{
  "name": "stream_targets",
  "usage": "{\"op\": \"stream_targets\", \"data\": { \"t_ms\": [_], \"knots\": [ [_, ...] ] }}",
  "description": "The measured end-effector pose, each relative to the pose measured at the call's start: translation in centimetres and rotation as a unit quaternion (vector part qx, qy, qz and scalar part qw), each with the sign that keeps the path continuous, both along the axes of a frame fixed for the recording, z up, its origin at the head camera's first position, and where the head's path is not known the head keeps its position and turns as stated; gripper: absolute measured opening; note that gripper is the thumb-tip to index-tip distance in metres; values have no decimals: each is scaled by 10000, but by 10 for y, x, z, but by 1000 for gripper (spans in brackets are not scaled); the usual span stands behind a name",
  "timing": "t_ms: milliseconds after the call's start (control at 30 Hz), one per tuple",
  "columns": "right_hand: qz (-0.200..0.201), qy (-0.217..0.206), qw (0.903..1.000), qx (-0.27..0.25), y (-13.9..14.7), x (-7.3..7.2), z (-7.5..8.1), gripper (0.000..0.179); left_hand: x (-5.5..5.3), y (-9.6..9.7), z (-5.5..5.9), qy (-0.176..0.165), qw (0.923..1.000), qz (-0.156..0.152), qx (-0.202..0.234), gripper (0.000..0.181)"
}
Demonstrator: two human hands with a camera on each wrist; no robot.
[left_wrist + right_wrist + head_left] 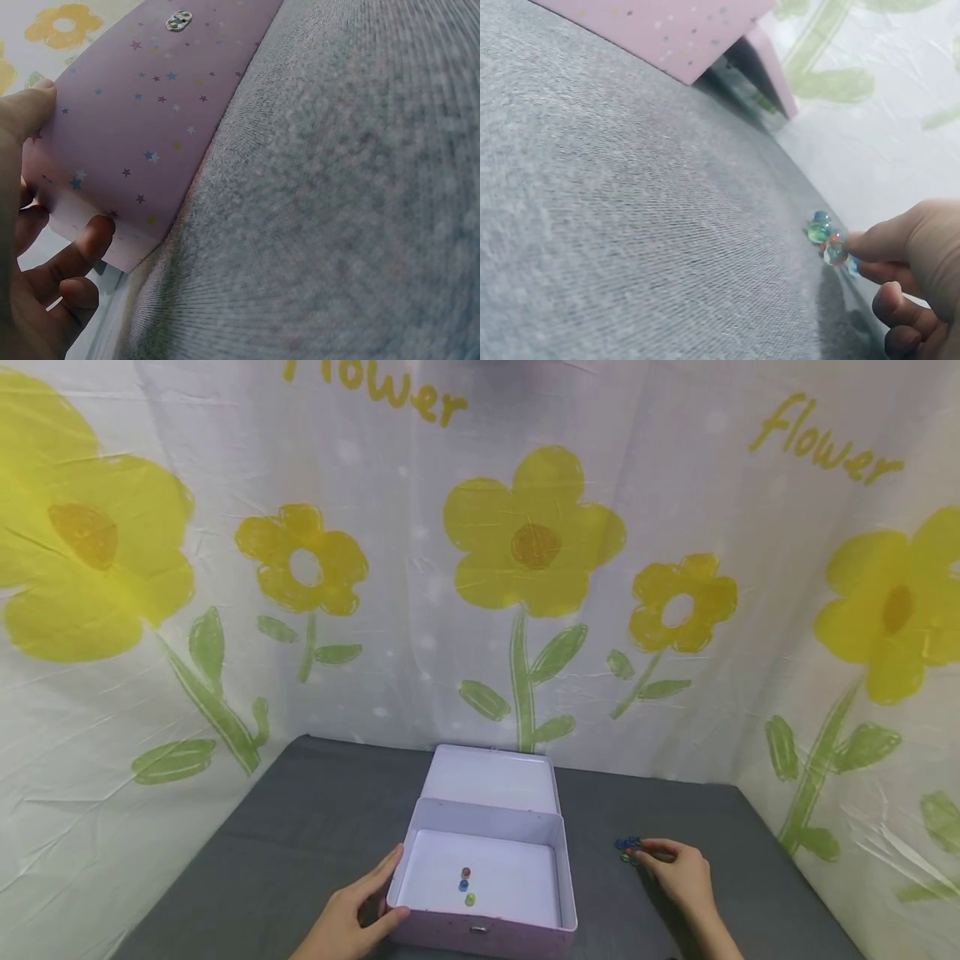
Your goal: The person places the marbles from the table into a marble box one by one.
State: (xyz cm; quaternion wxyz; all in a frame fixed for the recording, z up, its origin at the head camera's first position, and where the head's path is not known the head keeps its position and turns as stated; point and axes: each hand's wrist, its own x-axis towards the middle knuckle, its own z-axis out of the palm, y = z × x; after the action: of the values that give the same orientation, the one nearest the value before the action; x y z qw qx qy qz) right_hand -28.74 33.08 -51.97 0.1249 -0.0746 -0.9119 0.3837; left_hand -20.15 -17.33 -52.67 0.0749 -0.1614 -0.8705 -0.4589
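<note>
A pink, star-printed box (pixel 483 937) stands with its lid laid back behind it, its inside white. On its floor lie a red marble (pixel 466 872), a blue marble (pixel 463 885) and a yellow-green marble (pixel 470 899). My left hand (pixel 352 906) grips the box's front left corner, thumb at the front, fingers along the left side. To the right of the box, a small cluster of glass marbles (pixel 820 228) lies on the cloth. There my right hand (pixel 684 875) pinches a clear marble with red inside (pixel 835 250) between thumb and forefinger; fingers partly hide the others.
Dark grey ribbed cloth (pixel 300 835) covers the table. The open lid (pixel 491 778) reaches back close to a white curtain (pixel 405 677) with yellow flowers, which hangs behind and along both sides. A metal clasp (pixel 478 930) sits on the box front.
</note>
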Motion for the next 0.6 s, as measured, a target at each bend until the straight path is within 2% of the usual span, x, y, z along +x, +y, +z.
{"op": "stream_targets", "data": {
  "t_ms": [333, 467, 600],
  "knots": [
    [152, 83, 9998, 138, -3, 1, -3, 13, -1, 1, -2, -33, 9997, -57, 223, 73],
    [284, 91, 9992, 267, 0, 1, -4, 9, -2, 0, -2, -48, 9993, -145, 352, 73],
    [407, 52, 9987, 314, 2, 1, -7, 10, -1, 0, -2, 1, 9995, -167, 279, 73]
  ]
}}
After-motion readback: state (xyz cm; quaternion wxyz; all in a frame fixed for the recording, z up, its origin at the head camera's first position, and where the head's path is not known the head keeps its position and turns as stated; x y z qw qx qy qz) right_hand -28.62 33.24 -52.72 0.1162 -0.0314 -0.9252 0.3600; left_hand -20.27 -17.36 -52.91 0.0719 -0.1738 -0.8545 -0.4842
